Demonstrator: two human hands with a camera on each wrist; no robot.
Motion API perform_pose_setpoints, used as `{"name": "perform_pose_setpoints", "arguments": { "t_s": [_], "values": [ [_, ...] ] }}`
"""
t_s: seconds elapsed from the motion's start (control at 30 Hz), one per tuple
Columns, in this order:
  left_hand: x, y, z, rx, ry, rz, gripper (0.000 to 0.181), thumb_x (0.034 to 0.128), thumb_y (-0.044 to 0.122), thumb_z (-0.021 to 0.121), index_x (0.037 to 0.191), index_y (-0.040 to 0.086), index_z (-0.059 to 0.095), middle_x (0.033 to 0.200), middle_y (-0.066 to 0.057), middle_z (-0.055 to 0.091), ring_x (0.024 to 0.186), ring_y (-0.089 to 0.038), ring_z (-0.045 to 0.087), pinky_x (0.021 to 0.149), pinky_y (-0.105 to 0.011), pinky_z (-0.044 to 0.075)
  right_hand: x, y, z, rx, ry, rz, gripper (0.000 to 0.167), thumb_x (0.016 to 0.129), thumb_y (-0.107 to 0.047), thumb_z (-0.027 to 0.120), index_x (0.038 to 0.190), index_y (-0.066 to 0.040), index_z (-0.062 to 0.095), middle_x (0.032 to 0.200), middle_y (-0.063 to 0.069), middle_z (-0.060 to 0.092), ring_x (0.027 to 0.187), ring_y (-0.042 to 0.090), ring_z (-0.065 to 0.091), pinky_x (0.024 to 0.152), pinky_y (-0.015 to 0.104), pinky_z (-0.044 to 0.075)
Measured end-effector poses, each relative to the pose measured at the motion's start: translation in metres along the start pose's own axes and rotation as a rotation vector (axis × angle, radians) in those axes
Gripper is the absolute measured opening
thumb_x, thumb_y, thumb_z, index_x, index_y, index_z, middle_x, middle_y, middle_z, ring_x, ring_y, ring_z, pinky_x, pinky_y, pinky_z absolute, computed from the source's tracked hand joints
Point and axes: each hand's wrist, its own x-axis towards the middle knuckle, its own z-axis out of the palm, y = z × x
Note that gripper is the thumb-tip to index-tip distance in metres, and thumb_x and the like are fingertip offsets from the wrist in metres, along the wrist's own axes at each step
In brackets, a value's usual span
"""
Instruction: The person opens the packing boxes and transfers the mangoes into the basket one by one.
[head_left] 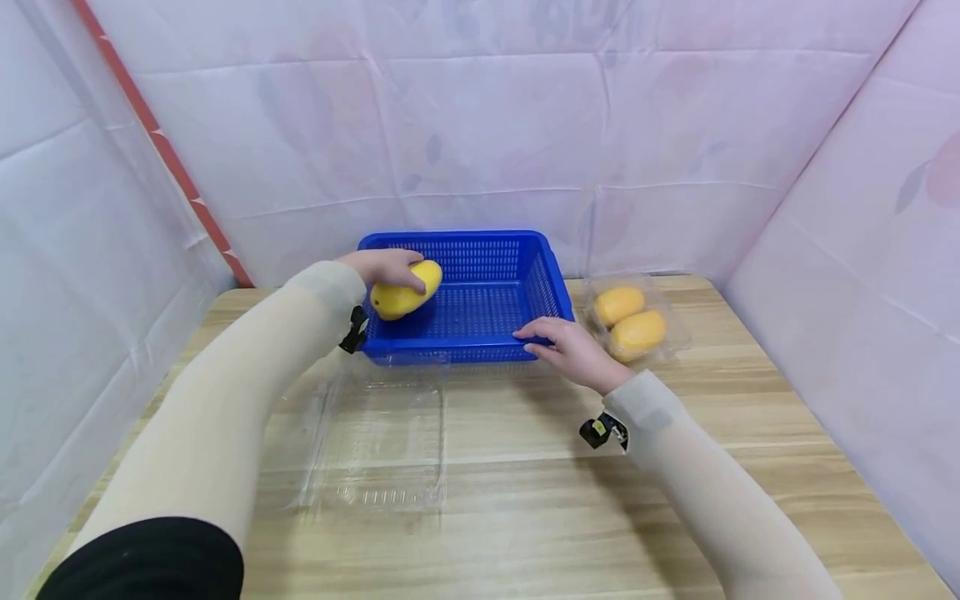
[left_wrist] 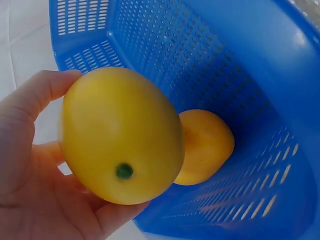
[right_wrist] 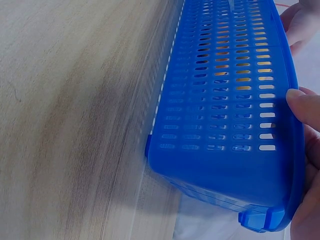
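In the head view a blue basket [head_left: 480, 310] stands at the back of the table. The left hand [head_left: 393, 268] grips a yellow mango [head_left: 401, 298] over the basket's left end. The left wrist view shows the held mango [left_wrist: 122, 130] close up, with another mango [left_wrist: 202, 145] lying lower in the basket. The right hand [head_left: 573, 350] pinches the basket's near rim by its right corner. In the right wrist view its thumb lies on the outside of the rim [right_wrist: 295, 165].
A clear plastic container [head_left: 378, 433] lies open on the table [head_left: 525, 517] in front of the basket. To the basket's right, a second clear container [head_left: 675, 333] holds two orange-yellow mangoes [head_left: 637, 333]. Fabric-covered walls [head_left: 480, 125] stand behind and at both sides.
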Motion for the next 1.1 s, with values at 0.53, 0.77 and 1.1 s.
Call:
{"name": "perform_pose_setpoints", "arguments": {
  "t_s": [0.53, 0.77, 1.1],
  "values": [
    [0.004, 0.005, -0.007, 0.040, -0.088, 0.005, 0.075, 0.0905, 0.035, 0.056, 0.149, 0.009, 0.018, 0.151, -0.016, 0.020, 0.130, -0.032, 0.027, 0.103, -0.048, 0.030, -0.001, -0.007, -0.002, -0.007, 0.006, -0.025, 0.026, 0.089, -0.007, 0.062, 0.115, -0.006, 0.066, 0.112, 0.006, 0.064, 0.107, 0.022, 0.056, 0.087, 0.040, 0.047],
    [0.004, 0.006, -0.001, 0.013, -0.125, -0.032, 0.079, 0.0875, 0.040, 0.060, 0.150, 0.015, 0.018, 0.153, -0.014, 0.015, 0.133, -0.031, 0.023, 0.103, -0.047, 0.031, -0.001, -0.009, -0.001, -0.013, 0.005, -0.025, 0.025, 0.089, -0.007, 0.062, 0.114, -0.007, 0.066, 0.112, 0.006, 0.064, 0.107, 0.022, 0.056, 0.089, 0.040, 0.047],
    [0.006, 0.010, 0.011, -0.031, -0.208, -0.076, 0.080, 0.0880, 0.035, 0.061, 0.151, 0.020, 0.015, 0.153, -0.013, 0.014, 0.125, -0.028, 0.034, 0.092, -0.042, 0.042, -0.002, -0.011, -0.002, -0.007, 0.015, -0.018, 0.024, 0.089, -0.007, 0.063, 0.112, -0.007, 0.067, 0.111, 0.006, 0.064, 0.106, 0.022, 0.057, 0.087, 0.039, 0.047]
  ]
}}
